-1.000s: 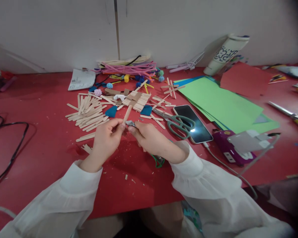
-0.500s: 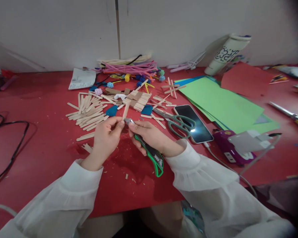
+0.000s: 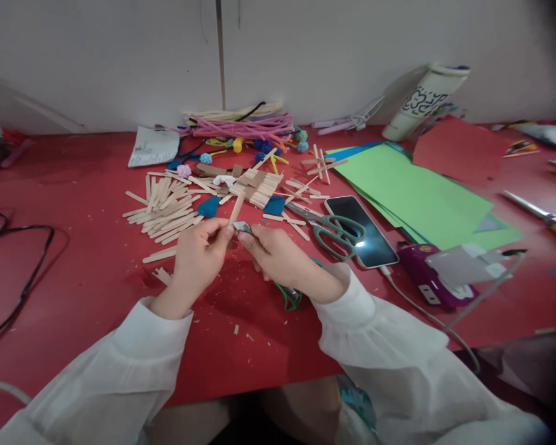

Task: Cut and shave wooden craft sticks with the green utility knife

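My left hand (image 3: 198,254) is closed in a pinch on a wooden craft stick (image 3: 236,209) that points up and away over the red table (image 3: 74,259). My right hand (image 3: 273,252) is closed round a green utility knife (image 3: 288,295); its metal blade tip (image 3: 242,227) touches the base of the stick between my two hands. Most of the knife handle is hidden under my right palm. Wood shavings lie on the table below my hands.
A pile of craft sticks (image 3: 164,210) lies left of my hands, a glued stick panel (image 3: 256,185) behind. Green-handled scissors (image 3: 336,232), a phone (image 3: 359,230), green paper sheets (image 3: 412,194), a purple device (image 3: 429,272) sit right. Pipe cleaners (image 3: 241,127) line the wall; black cable (image 3: 23,272) lies left.
My right hand has turned palm-down, so the green knife handle that showed half a second ago is now mostly covered. The stick stays in my left hand.
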Available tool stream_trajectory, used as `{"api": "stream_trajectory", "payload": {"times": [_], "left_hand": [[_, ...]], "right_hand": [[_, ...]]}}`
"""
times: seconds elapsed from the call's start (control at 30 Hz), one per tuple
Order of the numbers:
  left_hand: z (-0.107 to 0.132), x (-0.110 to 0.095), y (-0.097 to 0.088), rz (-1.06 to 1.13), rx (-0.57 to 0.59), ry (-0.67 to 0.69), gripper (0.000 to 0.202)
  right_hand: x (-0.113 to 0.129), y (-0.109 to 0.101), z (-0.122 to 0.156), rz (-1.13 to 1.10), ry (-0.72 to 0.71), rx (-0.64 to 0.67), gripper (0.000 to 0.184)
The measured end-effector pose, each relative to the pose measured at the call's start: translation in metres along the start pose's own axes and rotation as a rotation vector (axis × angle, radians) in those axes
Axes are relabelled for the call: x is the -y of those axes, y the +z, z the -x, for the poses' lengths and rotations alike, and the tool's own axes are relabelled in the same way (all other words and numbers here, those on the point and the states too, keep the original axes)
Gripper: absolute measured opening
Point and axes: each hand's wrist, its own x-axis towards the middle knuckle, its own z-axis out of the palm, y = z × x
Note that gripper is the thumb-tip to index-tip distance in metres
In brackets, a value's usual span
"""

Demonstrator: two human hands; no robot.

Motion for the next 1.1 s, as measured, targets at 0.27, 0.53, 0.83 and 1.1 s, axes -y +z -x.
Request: {"api": "stream_trajectory", "payload": {"times": [0.27, 0.53, 0.83, 1.1], "left_hand": [[0.0000, 0.0033, 0.0040, 0.019, -0.023, 0.020, 0.022], [-0.0007, 0.0058, 0.0033, 0.145, -0.019, -0.041, 0.021], [-0.0013, -0.0004, 0.0027, 0.166, -0.005, -0.061, 0.017], [-0.0011, 0.0024, 0.0027, 0.188, -0.003, -0.050, 0.020]], "right_hand": [[0.0035, 0.0018, 0.0025, -0.193, 0.087, 0.103, 0.025], [0.0070, -0.0014, 0.0016, -0.630, 0.191, 0.237, 0.033], [-0.0003, -0.0048, -0.0012, -0.800, 0.222, 0.325, 0.033], [0.0010, -0.0060, -0.0015, -0.841, 0.239, 0.371, 0.034]]}}
